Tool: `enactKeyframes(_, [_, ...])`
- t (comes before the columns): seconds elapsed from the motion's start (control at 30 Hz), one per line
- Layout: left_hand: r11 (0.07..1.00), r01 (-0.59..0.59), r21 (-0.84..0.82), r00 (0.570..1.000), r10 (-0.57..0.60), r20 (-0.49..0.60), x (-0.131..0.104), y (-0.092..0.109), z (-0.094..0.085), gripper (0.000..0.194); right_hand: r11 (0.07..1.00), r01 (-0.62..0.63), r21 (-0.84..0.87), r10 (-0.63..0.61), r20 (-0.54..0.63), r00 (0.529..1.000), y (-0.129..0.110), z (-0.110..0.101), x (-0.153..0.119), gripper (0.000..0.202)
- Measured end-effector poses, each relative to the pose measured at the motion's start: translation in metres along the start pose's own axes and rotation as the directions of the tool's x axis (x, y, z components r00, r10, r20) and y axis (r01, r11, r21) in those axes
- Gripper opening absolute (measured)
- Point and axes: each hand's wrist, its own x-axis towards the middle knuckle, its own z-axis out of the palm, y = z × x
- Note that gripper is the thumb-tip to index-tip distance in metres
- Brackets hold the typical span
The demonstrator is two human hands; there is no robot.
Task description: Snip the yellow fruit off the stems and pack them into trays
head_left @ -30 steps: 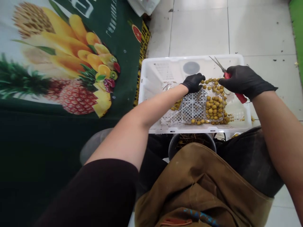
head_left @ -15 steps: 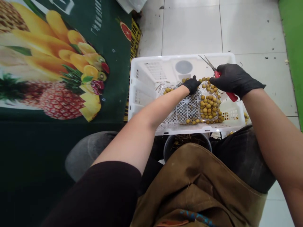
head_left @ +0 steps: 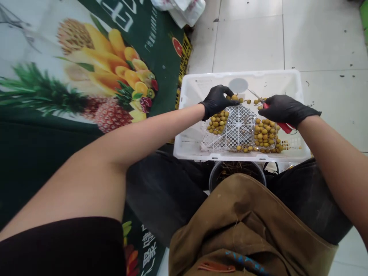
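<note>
My left hand [head_left: 220,100], in a black glove, pinches a small bunch of round yellow-brown fruit [head_left: 235,97] over the white crate [head_left: 195,154]. Below that hand lies a clear container of fruit [head_left: 217,123] on the left side of the crate. My right hand [head_left: 280,110], also gloved in black, is wrapped round the red-handled scissors [head_left: 285,127], whose thin blades point up and left. Another clear container of fruit [head_left: 264,133] sits on the right, with loose fruit around it. The lattice crate floor [head_left: 239,126] shows between the containers.
Under the crate's near edge stands a dark bucket [head_left: 213,182] with twigs inside. A green fruit-printed sheet [head_left: 163,65] covers the left side, with white bags [head_left: 188,11] at its top. Tiled floor [head_left: 250,42] lies beyond the crate.
My left hand has moved back toward the left container and now lifts a small bunch. The right hand still holds the scissors. The view has shifted left, showing more of the printed sheet.
</note>
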Motion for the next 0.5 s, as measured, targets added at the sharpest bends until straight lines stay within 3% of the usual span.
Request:
enactKeyframes(0.1, [0.995, 0.096, -0.040, 0.995, -0.097, -0.014, -0.030, 0.003, -0.019, 0.044, 0.998, 0.061, 0.013, -0.062, 0.095, 0.994, -0.019, 0.010, -0.002, 0.023])
enactKeyframes(0.2, [0.985, 0.155, -0.073, 0.988, -0.155, 0.005, -0.046, 0.002, -0.020, 0.048, 0.991, 0.131, 0.028, -0.134, 0.133, 0.982, -0.033, 0.020, -0.004, 0.025])
enactKeyframes(0.5, [0.986, 0.135, -0.096, 0.990, -0.131, 0.043, -0.049, -0.005, -0.015, 0.048, 0.985, 0.053, 0.165, -0.085, 0.196, 0.977, -0.050, 0.042, -0.006, 0.017])
